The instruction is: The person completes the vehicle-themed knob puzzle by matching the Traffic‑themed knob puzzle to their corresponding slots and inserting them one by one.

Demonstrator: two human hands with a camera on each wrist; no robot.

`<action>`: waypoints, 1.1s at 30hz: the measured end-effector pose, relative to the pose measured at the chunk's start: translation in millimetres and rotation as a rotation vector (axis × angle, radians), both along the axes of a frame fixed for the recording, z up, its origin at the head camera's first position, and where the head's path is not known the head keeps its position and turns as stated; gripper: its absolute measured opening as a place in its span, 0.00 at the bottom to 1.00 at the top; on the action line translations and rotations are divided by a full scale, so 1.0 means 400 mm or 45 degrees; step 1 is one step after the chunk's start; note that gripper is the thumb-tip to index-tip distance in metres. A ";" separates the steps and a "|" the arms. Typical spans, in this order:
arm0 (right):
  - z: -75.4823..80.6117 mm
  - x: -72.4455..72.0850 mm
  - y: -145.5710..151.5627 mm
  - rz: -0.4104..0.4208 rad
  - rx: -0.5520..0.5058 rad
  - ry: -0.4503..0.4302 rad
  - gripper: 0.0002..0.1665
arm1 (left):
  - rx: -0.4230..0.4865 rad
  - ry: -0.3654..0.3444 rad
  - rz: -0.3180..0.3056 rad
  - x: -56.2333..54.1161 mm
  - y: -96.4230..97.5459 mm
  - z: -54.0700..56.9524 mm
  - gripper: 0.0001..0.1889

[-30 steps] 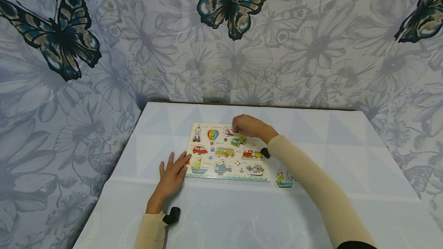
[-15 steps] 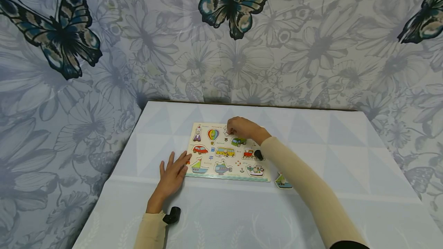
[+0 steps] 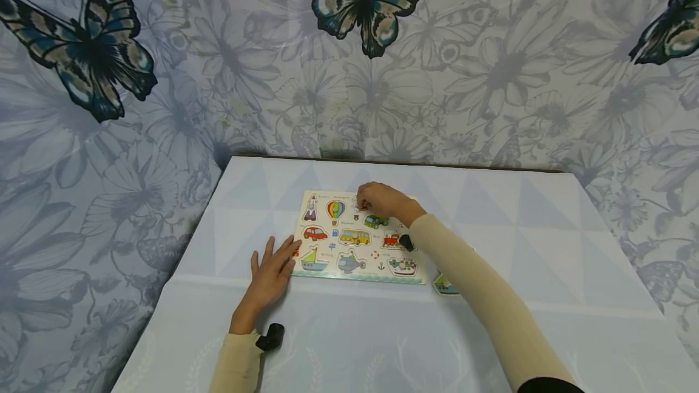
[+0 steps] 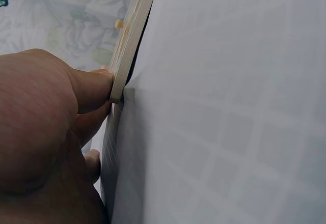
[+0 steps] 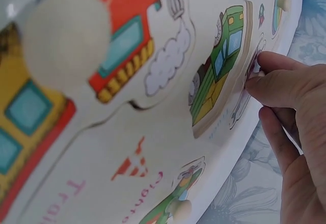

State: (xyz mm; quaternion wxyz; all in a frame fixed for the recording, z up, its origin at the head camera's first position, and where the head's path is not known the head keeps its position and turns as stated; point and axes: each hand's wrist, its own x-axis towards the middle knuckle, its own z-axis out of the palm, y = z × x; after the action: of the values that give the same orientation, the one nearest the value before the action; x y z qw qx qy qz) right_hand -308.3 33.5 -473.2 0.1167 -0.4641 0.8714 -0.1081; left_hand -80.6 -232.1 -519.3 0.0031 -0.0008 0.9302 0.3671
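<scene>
Head view shows a person seated at a counter point(image 3: 535, 223) draped in pale cloth, a wooden vehicle puzzle board point(image 3: 357, 238) lying in front of them. The right hand point(image 3: 382, 200) has slid a little leftward along the board's far row over the last second and now sits with fingertips pinched on a small helicopter piece point(image 5: 250, 70), just above the green car piece point(image 3: 375, 221). From the right wrist view the piece looks pressed at its slot rather than lifted clear, though whether it lies fully seated I cannot tell. To my eye the change is a fine adjustment, nudging the piece into its cut-out. The left hand point(image 3: 271, 272) has not shifted: it lies flat on the cloth with fingers straight, thumb pressed against the board's near left corner, steadying it. A loose sailboat piece point(image 3: 445, 285) lies on the cloth just off the board's right corner, now partly hidden behind the right sleeve.
</scene>
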 end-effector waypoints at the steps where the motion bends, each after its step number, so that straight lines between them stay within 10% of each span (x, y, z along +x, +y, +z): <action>1: 0.001 0.000 0.000 0.001 -0.005 0.002 0.10 | 0.002 -0.001 0.001 0.000 -0.001 0.000 0.24; 13: 0.032 -0.003 0.059 -0.021 -0.102 -0.022 0.17 | -0.003 -0.005 0.003 -0.003 -0.003 0.001 0.24; 33: 0.092 0.051 0.286 -0.085 0.101 -0.011 0.17 | -0.011 -0.011 0.003 -0.003 0.001 0.004 0.24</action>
State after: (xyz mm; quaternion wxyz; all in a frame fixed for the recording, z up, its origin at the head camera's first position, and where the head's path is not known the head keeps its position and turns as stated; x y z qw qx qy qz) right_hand -288.0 147.9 -436.6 0.1349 -0.4294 0.8894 -0.0793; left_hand -81.9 -231.8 -517.6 0.0065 -0.0034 0.9318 0.3630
